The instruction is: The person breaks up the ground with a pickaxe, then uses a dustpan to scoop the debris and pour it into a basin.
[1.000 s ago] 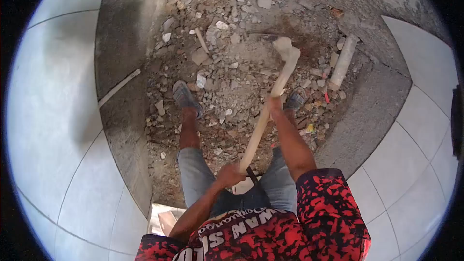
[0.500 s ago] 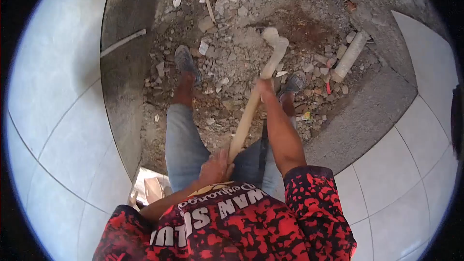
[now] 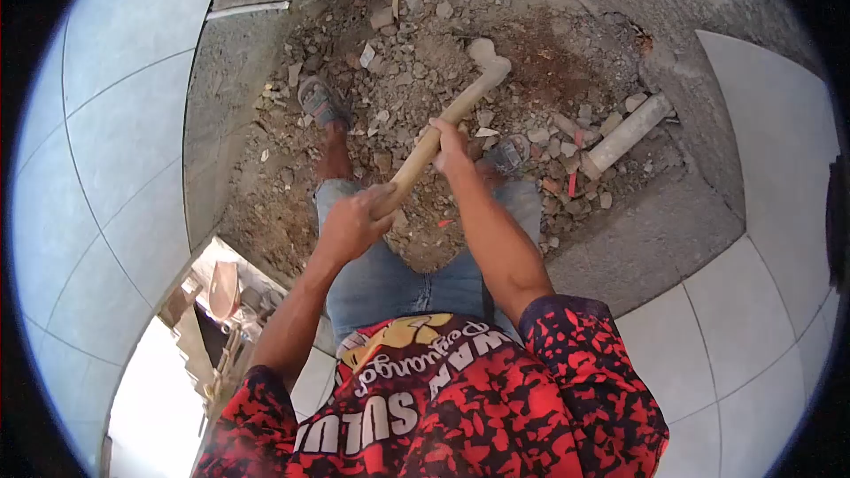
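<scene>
Wood-pale and dusty, the tool handle [image 3: 467, 103] seen from the head camera runs on a diagonal, from near the person's lap up and away to the right. Its far end [image 3: 484, 52] rests down in the rubble [image 3: 416, 44] ahead of the feet, and whatever blade it carries cannot be made out among the debris. Both hands are clenched round the shaft. The left hand [image 3: 352, 225] grips the near butt end over the jeans [image 3: 390, 283], and the right hand [image 3: 452, 147] grips further up, about midway, so it is the nearer one to the working end. The long axis points forward between the left sandal [image 3: 320, 103] and a pale pipe [image 3: 625, 134] that lies well off to the right. Grey tiles [image 3: 115, 150] line the walls on either side of the broken floor.
</scene>
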